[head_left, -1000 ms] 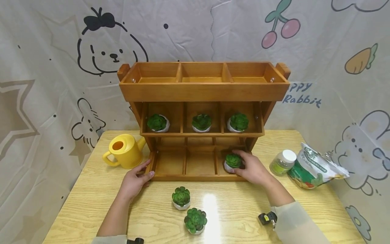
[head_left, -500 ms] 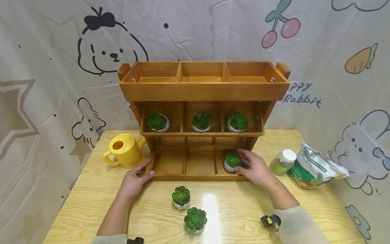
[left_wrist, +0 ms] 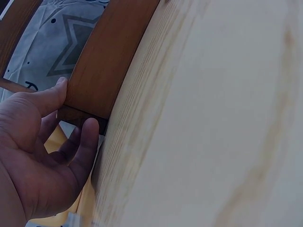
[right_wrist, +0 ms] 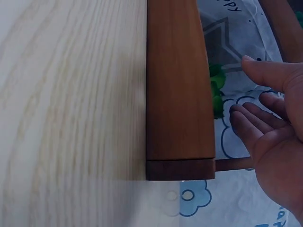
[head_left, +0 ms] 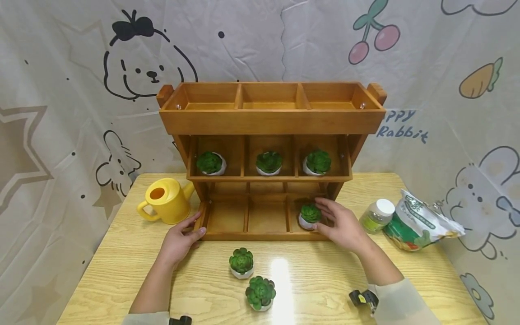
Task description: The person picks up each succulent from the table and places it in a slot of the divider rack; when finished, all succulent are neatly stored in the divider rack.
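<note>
Head view, hands (head_left: 179, 242) at shelf (head_left: 272, 123), plant (head_left: 310, 214) inside

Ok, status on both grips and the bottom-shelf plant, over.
Left grip pinching lower left end of wooden shelf. Right grip beside potted plant, bottom right compartment; contact unclear. No obstruction visible.

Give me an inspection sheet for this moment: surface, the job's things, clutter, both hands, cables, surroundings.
Surface: wood-grain table, with a bright glare streak toward the front.
Job's things: three-tier wooden shelf; three potted plants in its middle tier, one plant in the bottom tier's right compartment, two loose plants on the table in front.
Clutter: yellow watering can at the shelf's left; white-lidded jar and plastic bag to its right.
Left hand: grips the shelf's lower left end.
Right hand: beside the bottom-tier plant; contact unclear.
Cables: nothing seen.
Surroundings: curtain printed with cartoon drawings.
</note>
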